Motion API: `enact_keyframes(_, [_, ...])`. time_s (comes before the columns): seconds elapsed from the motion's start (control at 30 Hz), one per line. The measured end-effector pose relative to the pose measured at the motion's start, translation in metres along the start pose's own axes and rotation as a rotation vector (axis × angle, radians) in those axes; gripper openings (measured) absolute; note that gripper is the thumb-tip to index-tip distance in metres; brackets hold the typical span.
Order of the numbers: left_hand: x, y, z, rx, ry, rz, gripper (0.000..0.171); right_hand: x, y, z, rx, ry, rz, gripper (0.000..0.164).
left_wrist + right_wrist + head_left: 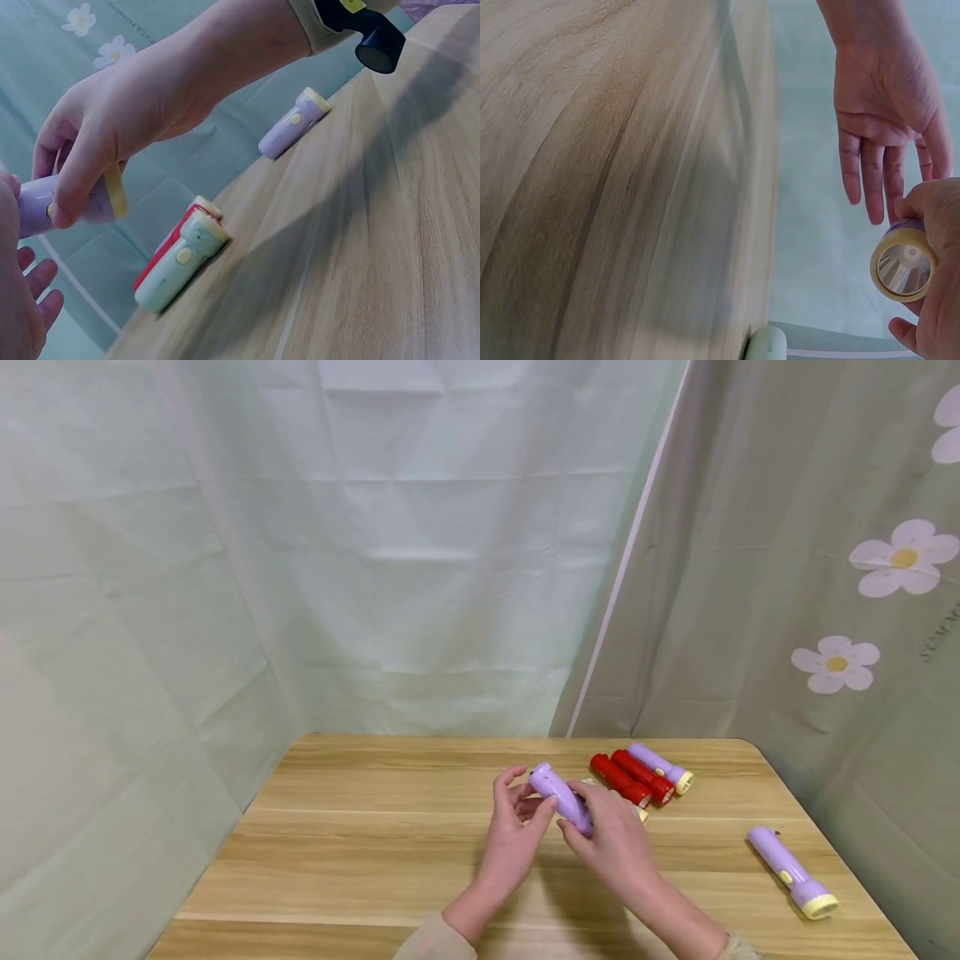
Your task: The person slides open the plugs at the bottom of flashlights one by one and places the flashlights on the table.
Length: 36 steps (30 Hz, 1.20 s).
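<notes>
A purple flashlight (558, 797) with a pale yellow lens ring is held above the wooden table, tilted. My right hand (618, 837) grips it round the head end, thumb along its side in the left wrist view. In the right wrist view its lens (904, 270) and reflector face the camera. My left hand (513, 833) is at the tail end, its thumb against the body and its fingers (873, 180) extended loosely. Just beyond my right hand lies a mint green flashlight (176, 262), mostly hidden by that hand in the head view.
Two red flashlights (619, 780) and another purple flashlight (654, 762) lie side by side at the table's back right. One more purple flashlight (787, 868) lies near the right edge of the table (337, 852). Pale curtains (465, 568) hang behind and beside it.
</notes>
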State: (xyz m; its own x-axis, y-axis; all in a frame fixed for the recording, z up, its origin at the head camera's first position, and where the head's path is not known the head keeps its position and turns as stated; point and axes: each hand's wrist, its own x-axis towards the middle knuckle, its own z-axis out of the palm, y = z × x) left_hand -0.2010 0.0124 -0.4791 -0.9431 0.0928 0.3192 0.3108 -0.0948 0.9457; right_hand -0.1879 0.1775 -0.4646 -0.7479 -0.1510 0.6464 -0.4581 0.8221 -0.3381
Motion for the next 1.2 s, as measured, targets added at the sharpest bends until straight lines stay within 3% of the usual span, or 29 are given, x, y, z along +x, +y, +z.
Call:
enact_keyframes(0.5, [-0.0009, -0.0045, 0.0051, 0.015, 0.057, 0.018, 0.059, 0.0016, -0.0022, 0.0064, -0.002, -0.023, 0.003, 0.055])
enact_keyframes(1.2, [0.0002, -0.0051, 0.0027, 0.012, 0.062, 0.010, 0.053, -0.0008, -0.0033, 0.0099, -0.012, 0.004, -0.030, 0.055])
